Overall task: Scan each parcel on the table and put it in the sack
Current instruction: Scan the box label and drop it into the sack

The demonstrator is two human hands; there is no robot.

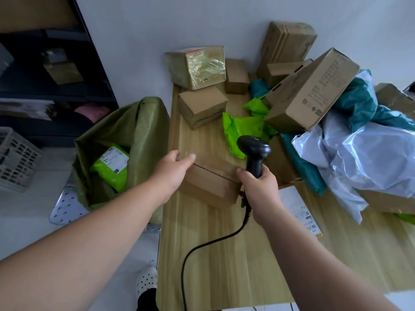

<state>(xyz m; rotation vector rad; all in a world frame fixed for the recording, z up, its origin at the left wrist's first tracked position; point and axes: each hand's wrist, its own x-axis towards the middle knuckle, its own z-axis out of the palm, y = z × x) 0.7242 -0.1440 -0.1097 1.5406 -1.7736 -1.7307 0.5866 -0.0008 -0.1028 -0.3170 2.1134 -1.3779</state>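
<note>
A brown cardboard parcel [211, 187] lies near the left edge of the wooden table [224, 254]. My left hand [174, 170] rests on its left top corner with the fingers stretched out. My right hand [261, 187] grips the handle of a black corded barcode scanner [254, 151], whose head points away over the table. To the left of the table stands an olive woven sack [134, 131], open, with a green bagged parcel [112, 166] inside.
Several cardboard boxes [202, 106], a taped box [197, 66], green [242, 129], teal [363, 102] and white [370, 153] mailer bags pile at the table's back and right. A labelled flat parcel [298, 207] lies by my right wrist. A dark shelf [45, 75] and a crate [15, 160] stand left.
</note>
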